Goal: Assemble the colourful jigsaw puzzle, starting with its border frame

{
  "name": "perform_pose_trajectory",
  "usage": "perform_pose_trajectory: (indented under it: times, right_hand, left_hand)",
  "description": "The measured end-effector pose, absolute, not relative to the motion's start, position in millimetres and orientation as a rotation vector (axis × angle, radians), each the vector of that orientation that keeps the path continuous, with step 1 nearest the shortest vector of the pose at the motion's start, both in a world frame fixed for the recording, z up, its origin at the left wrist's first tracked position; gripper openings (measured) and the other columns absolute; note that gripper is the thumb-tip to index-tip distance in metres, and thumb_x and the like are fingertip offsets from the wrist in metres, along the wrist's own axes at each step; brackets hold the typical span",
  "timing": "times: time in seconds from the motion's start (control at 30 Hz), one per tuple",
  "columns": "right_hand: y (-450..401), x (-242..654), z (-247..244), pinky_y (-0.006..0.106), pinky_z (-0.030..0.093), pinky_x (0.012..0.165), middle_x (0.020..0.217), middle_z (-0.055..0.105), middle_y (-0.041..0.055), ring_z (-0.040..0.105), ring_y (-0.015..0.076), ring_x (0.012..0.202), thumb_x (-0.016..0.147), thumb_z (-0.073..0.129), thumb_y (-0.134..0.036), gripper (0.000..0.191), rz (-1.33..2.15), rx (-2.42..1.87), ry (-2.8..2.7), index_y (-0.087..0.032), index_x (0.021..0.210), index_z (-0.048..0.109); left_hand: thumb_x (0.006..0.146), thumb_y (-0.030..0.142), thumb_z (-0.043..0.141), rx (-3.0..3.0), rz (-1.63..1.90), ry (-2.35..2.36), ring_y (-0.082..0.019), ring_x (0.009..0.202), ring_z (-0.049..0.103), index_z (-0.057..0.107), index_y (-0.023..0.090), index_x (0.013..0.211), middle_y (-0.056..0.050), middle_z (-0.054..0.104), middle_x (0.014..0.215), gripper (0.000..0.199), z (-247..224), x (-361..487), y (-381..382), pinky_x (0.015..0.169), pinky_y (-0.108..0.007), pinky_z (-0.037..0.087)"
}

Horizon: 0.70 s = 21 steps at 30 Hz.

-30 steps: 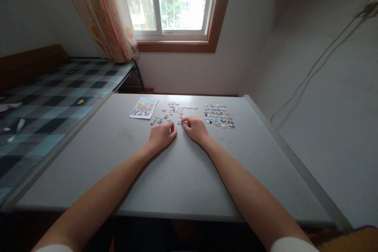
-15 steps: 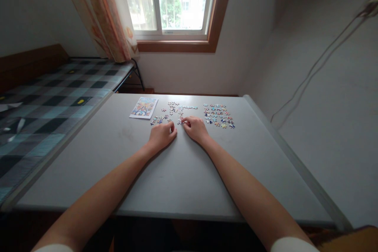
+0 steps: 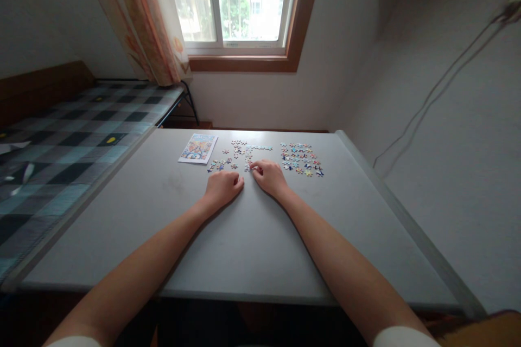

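My right hand rests on the table with its fingers bent and fingertips pinched on a jigsaw puzzle piece. That piece is at the near end of a joined strip of pieces, which runs away from me and turns right along a pale blue row. To the left, my left hand lies curled in a loose fist, with no object showing in it. Just beyond it are several loose puzzle pieces. A printed picture sheet lies flat to the left of the pieces.
More loose pieces lie in rough rows right of my right hand, and another cluster sits behind the left pieces. The white table has a raised right edge. A bed with a checked cover adjoins on the left.
The fingers of my left hand have lowered and curled in tighter. My right hand stays at the near end of the strip with barely any movement.
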State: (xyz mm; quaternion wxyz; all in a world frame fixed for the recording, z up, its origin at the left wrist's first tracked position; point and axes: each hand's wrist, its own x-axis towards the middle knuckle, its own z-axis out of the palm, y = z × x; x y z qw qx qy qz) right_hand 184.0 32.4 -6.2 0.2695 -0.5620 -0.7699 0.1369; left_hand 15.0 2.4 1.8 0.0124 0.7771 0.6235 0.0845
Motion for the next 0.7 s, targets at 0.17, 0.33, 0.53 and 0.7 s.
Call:
perform_pose_trajectory:
  times: [0.17, 0.33, 0.53, 0.7]
  right_hand:
    - [32.5, 183.9, -6.9, 0.032, 0.038, 0.083, 0.09, 0.068, 0.0034, 0.059, 0.0184, 0.088, 0.082, 0.051, -0.018, 0.023, 0.365, -1.503, -2.07, -0.023, 0.093, 0.072]
    - [33.3, 184.0, -8.2, 0.032, 0.038, 0.085, 0.09, 0.068, 0.0034, 0.059, 0.0183, 0.089, 0.082, 0.052, -0.019, 0.023, 0.366, -1.51, -2.069, -0.024, 0.093, 0.071]
    - [34.7, 184.8, -10.1, 0.032, 0.039, 0.084, 0.09, 0.069, 0.0032, 0.059, 0.0183, 0.088, 0.082, 0.052, -0.02, 0.023, 0.352, -1.5, -2.071, -0.024, 0.093, 0.072]
    - [35.2, 184.8, -11.0, 0.031, 0.039, 0.085, 0.091, 0.069, 0.0032, 0.059, 0.0177, 0.088, 0.083, 0.052, -0.02, 0.023, 0.371, -1.503, -2.067, -0.024, 0.093, 0.072]
  left_hand:
    - [0.09, 0.042, 0.041, 2.446, 0.294, 1.929, -0.021, 0.07, 0.063, 0.068, 0.021, 0.071, -0.006, 0.071, 0.073, 0.039, 0.4, 13.9, 3.0, 0.062, -0.029, 0.036]
    - [0.09, 0.042, 0.041, 2.424, 0.288, 1.932, -0.02, 0.072, 0.063, 0.067, 0.022, 0.073, -0.006, 0.071, 0.075, 0.037, 1.9, 14.4, 2.1, 0.063, -0.028, 0.036]
    - [0.091, 0.04, 0.042, 2.414, 0.278, 1.949, -0.021, 0.073, 0.064, 0.067, 0.022, 0.081, -0.005, 0.071, 0.077, 0.033, 4.9, 15.1, 0.6, 0.064, -0.028, 0.037]
    - [0.093, 0.039, 0.041, 2.327, 0.351, 2.201, -0.023, 0.081, 0.065, 0.064, 0.022, 0.106, -0.007, 0.071, 0.088, 0.032, 18.9, 3.2, 4.7, 0.067, -0.029, 0.039]
